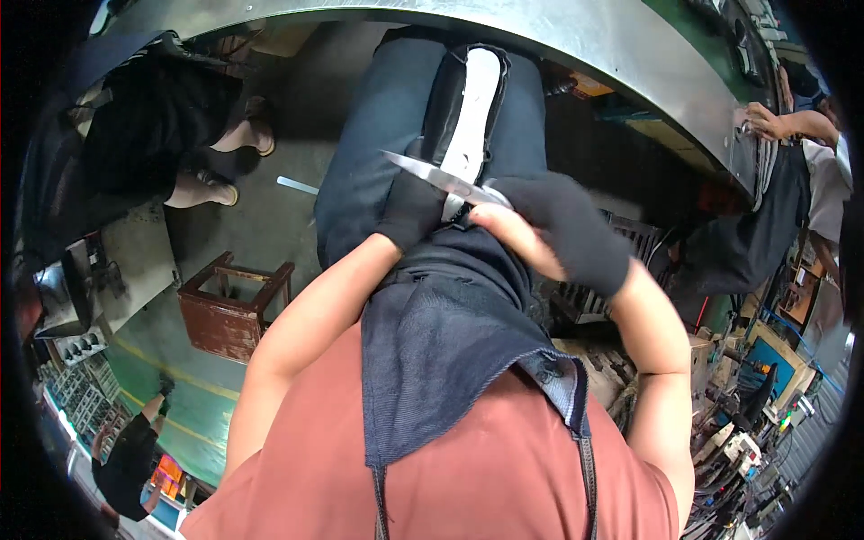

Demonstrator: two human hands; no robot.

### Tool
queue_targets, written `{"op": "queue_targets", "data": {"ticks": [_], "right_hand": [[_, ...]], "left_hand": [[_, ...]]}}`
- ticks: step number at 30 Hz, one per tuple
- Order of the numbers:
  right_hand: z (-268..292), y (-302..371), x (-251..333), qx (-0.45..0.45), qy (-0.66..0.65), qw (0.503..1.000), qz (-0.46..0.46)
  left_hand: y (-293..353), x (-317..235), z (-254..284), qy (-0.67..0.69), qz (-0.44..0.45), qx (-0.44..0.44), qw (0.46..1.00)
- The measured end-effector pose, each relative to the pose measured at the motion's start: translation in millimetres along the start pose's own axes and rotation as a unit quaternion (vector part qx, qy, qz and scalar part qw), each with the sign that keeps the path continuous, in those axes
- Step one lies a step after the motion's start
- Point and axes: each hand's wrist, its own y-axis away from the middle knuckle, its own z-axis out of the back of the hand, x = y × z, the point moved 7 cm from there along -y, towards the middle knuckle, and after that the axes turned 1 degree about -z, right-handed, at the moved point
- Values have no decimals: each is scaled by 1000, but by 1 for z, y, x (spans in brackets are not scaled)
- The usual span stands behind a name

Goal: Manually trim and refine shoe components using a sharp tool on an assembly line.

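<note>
Head view, left hand: the left hand [409, 211], in a dark glove, is closed on the black-and-white piece [468, 117] at its near end, over the lap.
Head view, right hand: the right hand [553, 229], gloved with the thumb bare, is closed around the handles of the scissors [441, 177].
Scissors: the blades are pointed left and lie across the near end of the piece, touching it or just above it; which cannot be told.
Piece location: it is laid lengthwise along the thighs, on the dark apron [450, 315], running from near to far.
Handling, judged: the piece appears soft and light, a white panel edged in black; it is likely to flex and slide on the cloth, so it is best pinched close beside the blades.
Scissors handling, judged: stiff, metal, sharp; hold is to be taken only at the handles.
Surroundings: a curved metal surface [576, 40] lies far; a rusty stool [229, 310] stands left on the floor.
</note>
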Motion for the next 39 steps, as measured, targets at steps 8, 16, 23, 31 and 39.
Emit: {"op": "queue_targets", "data": {"ticks": [8, 16, 23, 31, 39], "right_hand": [[-39, 25, -56, -100, -46, 994, -4], [-29, 113, -115, -134, -236, 924, -271], [-53, 114, -112, -182, -331, 885, -274], [-17, 54, -119, 52, -64, 981, -175], [-15, 43, -159, -127, 278, 950, 68]], "left_hand": [[23, 33, -10, 13, 79, 89, 993], [0, -107, 171, -26, -30, 35, 999], [-29, -29, 2, -90, -44, -72, 992], [24, -26, -7, -15, -64, -24, 998], [11, -29, -42, -96, -186, -22, 978]]}}
